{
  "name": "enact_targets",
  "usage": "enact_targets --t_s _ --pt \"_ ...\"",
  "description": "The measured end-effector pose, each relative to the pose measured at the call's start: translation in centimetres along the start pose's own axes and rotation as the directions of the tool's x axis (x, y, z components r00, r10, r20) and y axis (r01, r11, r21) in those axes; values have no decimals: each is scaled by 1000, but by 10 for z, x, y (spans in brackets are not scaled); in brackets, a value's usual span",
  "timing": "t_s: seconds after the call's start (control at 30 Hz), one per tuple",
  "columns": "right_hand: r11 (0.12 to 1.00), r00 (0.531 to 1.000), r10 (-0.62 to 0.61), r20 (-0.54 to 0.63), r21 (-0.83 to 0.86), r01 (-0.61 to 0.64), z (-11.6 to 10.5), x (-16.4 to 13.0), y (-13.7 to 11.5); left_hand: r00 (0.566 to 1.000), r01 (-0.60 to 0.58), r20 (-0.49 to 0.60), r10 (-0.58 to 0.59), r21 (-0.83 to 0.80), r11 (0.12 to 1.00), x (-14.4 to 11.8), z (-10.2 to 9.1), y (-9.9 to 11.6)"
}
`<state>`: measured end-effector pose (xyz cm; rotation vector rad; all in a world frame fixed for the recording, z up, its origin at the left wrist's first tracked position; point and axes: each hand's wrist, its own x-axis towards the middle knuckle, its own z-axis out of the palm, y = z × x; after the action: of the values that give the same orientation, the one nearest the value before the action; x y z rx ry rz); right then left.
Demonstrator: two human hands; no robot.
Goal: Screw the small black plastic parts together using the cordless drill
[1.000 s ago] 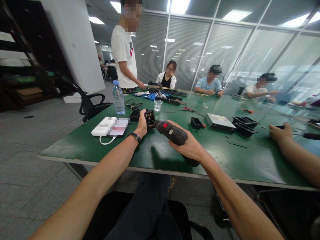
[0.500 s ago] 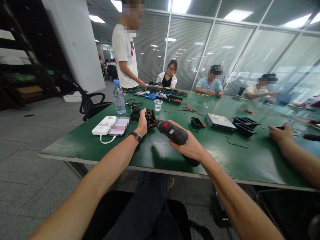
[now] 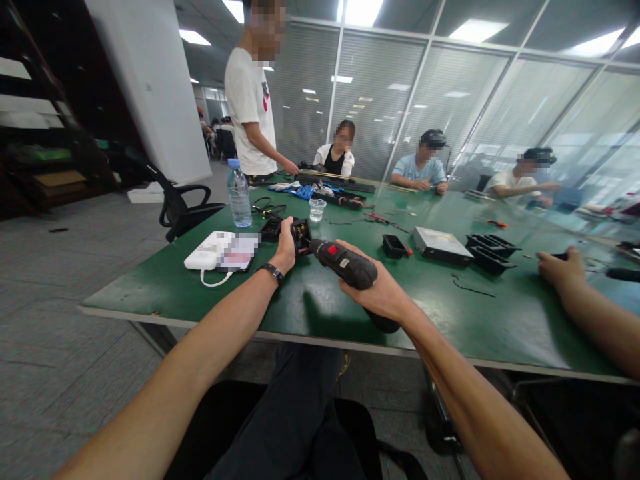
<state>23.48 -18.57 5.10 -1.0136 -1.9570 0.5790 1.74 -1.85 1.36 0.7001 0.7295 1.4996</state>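
Green table, driver on a black part

Green table (image 3: 190, 287) lies under both grips. Right hand (image 3: 383, 290) is wrapped tight around a black electric screwdriver (image 3: 345, 263), its tip at the small black plastic housing (image 3: 300, 235) that the left hand (image 3: 285, 250) clasps, ahead of that grip.

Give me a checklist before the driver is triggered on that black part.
1. Right hand grips driver: ok.
2. Left hand steadies black part: ok.
3. Driver tip meets part: ok; seated in a screw: cannot tell.
4. Part lies flat on table: cannot tell.
5. Cup and bottle stand apart from the part: ok.
6. Neighbour's hand is apart from the driver: ok.
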Motion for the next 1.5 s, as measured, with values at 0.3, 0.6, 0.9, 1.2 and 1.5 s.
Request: enact_targets --t_s 0.3,0.6,0.9,1.2,1.5 --pt "1000 1000 -1 13 5 1 0 0 2 1000 2 -10 -2 8 1000 0 0 -1" --pt "1000 1000 -5 14 -16 5 0 1 2 1000 -5 -4 5 9 1000 0 0 0" --pt "1000 1000 -9 0 -4 9 0 1 0 1000 -14 2 14 11 1000 0 -1 -1" --pt "1000 1000 -16 -3 -9 16 0 0 2 1000 -4 -5 4 9 1000 0 -1 -1" --pt "1000 1000 -1 16 -9 1 0 0 3 1000 21 -1 -21 20 1000 -3 2 2"
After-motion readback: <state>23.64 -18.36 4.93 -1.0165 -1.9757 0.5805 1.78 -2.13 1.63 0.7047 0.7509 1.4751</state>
